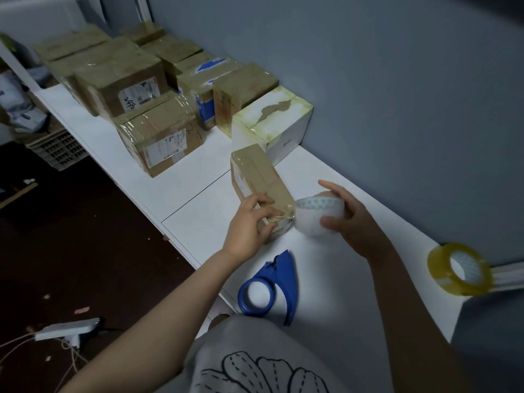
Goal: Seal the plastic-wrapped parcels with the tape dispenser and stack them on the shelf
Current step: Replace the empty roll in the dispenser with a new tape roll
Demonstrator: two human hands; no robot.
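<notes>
1. The small parcel [259, 177] lies on the white surface [198, 222] just in front of the person, with its far end near a white box [276, 124].
2. The left hand [251, 222] grips the parcel's near end. The fingers curl over the top edge and the thumb sits on the near face. This probably steadies the parcel and pins the free end of the tape.
3. The right hand [353, 219] holds a roll of tape [317, 215] right against that same end. The fingers are spread round the far rim and the thumb is on the near side. A clear strip seems to run from the roll onto the parcel, so holding the roll close keeps the strip short and tight.
4. The blue tape dispenser [269, 287] lies flat and unloaded near the person's body, apart from both hands. The tape is being laid by hand straight off the roll.
5. A yellow roll [459, 269] stands on edge far to the right, within reach, probably as a spare.
6. The taped boxes [127, 86] are stacked in rows further back along the wall. That leaves the near stretch free as work space.
7. I judge the step to be sealing this parcel's end. Cutting the strip and adding the parcel to the stack are not yet done.
</notes>
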